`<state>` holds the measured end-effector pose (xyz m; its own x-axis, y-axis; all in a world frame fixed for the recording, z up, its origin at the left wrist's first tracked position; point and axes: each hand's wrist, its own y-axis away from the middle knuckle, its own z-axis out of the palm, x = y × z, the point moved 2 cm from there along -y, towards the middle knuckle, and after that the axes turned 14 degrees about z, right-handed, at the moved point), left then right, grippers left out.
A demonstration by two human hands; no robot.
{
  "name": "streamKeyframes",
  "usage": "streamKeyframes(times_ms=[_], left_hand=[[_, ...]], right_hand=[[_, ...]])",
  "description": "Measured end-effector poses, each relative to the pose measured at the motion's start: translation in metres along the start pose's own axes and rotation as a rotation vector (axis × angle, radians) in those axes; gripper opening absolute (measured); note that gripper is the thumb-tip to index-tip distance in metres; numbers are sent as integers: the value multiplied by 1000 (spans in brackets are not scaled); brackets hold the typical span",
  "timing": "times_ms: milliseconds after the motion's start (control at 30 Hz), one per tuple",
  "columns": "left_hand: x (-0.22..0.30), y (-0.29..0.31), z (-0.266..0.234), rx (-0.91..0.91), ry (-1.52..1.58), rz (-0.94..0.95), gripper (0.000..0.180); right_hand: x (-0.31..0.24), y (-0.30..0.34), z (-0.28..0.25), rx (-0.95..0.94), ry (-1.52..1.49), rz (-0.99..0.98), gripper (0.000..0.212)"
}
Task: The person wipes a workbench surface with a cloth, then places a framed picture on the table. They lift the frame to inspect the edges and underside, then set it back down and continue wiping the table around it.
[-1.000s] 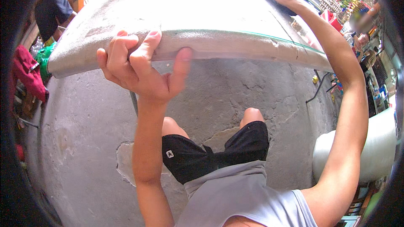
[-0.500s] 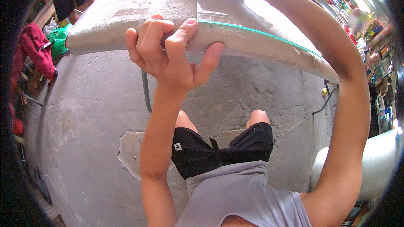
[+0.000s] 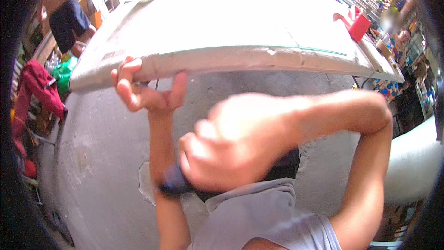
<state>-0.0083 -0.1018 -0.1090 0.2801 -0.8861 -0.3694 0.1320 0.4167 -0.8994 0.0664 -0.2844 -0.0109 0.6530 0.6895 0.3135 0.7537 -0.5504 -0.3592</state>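
The left hand [image 3: 150, 98] is resting half-open at the near table edge [image 3: 231, 60]. In front of that edge, the right hand [image 3: 233, 146] is clenching a dark cloth [image 3: 176, 181], floor [image 3: 208, 85] showing between.

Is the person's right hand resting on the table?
No, the right hand is in the air before the body, gripping a dark blue cloth, apart from the table.

Dark cloth [image 3: 175, 180], glossy pale tabletop [image 3: 208, 23], rough grey concrete floor [image 3: 101, 143]
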Motion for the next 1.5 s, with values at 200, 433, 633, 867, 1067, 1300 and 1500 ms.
streamKeyframes(times_ms=[200,433,633,867,1067,1300,1500], left_hand=[[-5,7,-26,-249,-2,-19,87],[22,-13,-51,-607,-93,-279,77],[31,-86,-72,-944,31,-750,74],[51,-156,-122,-1389,158,-1349,76],[14,-135,-214,-1849,290,-1650,48],[-125,-83,-291,-1943,400,-1481,39],[-368,9,-407,-1467,-247,-2033,33]], right_hand=[[-39,67,-20,-354,-610,234,20],[20,130,-93,-877,-1250,657,46],[112,237,-233,-913,-1110,1651,59],[179,309,-323,-265,104,2059,40],[124,53,-194,87,-708,1724,22],[-25,-235,-22,-956,-1287,837,44],[87,-388,37,-719,-1240,1025,43]])
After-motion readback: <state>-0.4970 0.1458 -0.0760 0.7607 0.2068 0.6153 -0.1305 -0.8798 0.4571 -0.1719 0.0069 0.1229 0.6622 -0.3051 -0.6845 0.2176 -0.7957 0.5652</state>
